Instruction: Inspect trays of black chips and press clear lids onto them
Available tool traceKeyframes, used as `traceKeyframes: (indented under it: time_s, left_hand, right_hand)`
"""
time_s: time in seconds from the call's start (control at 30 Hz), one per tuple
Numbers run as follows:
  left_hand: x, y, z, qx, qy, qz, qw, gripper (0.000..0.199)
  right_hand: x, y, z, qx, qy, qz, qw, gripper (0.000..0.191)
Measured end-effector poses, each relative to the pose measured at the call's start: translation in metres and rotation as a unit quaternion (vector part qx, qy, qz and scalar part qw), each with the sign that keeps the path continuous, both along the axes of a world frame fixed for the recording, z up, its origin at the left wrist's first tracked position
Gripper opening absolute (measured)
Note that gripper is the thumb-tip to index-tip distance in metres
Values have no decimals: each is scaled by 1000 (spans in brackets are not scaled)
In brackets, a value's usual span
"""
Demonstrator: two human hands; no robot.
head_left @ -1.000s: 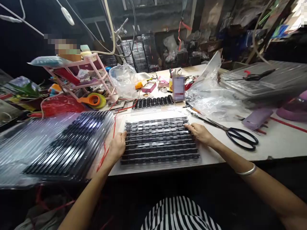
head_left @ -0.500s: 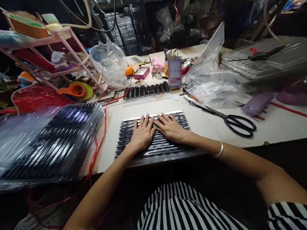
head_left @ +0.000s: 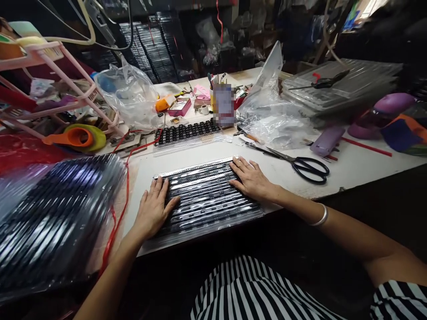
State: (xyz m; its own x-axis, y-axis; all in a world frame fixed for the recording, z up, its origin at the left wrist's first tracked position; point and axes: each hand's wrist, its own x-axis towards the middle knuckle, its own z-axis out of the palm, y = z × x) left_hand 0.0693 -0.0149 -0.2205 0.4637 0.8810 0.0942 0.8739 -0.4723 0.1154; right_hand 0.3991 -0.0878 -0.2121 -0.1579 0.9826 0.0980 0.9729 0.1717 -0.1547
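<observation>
Flat in front of me lies a clear plastic tray point(head_left: 203, 195) with rows of black strip-like parts in it. My left hand point(head_left: 154, 209) rests on its left edge, fingers stretched and thumb out over the rows. On the right edge lies my right hand point(head_left: 250, 178), palm down with its fingers extended. Neither hand grips anything. Further back sits a black gridded block of small parts point(head_left: 188, 131). To the right of the tray is a pair of black-handled scissors point(head_left: 308, 169), blades slightly apart.
On the left a stack of similar filled trays point(head_left: 63, 213) stands beside red plastic twine point(head_left: 115, 226). Behind it is a pink rack point(head_left: 76, 75). Clear plastic bags point(head_left: 273, 122), a purple case point(head_left: 327, 141) and stacked clear trays point(head_left: 340, 86) occupy the right side.
My hands have moved apart from the middle of the tray to its left and right edges. The view has turned a little to the right.
</observation>
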Motion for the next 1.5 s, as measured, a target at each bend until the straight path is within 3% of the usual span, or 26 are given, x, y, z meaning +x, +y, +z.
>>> traceKeyframes:
  time_s: [0.2,0.3,0.47,0.57,0.77,1.13,1.23,1.33,1.5]
  left_hand:
    - [2,1,3,12,51,-16,999,76]
    - [5,1,5,28,74,-34,996,83]
    - [23,-2,6,29,64,-93,993,77]
    - [29,-5,7,33,54,-103,993,71]
    - [26,-6,10,34,48,-117,991,67]
    - [23,-1,16,-7,35,-144,989,62]
    - [40,-6,14,-9,14,-102,995,62]
    - [77,-15,14,-18,-4,-71,997,66]
    - [147,-24,20,-47,4,-159,986,61]
  right_hand:
    - [-5,3,10,-17,-3,2,1000,63]
    - [-3,7,13,-27,45,0,999,60]
    - [8,32,6,-6,138,-112,984,53]
    - [15,50,3,7,156,-142,977,46]
    - [25,50,-4,41,177,-128,975,40]
    - [23,43,-4,11,175,-95,980,34]
    - [23,41,-4,17,209,-113,971,35]
    - [25,41,-6,33,248,-131,959,34]
    - [30,42,-11,77,304,-138,939,29]
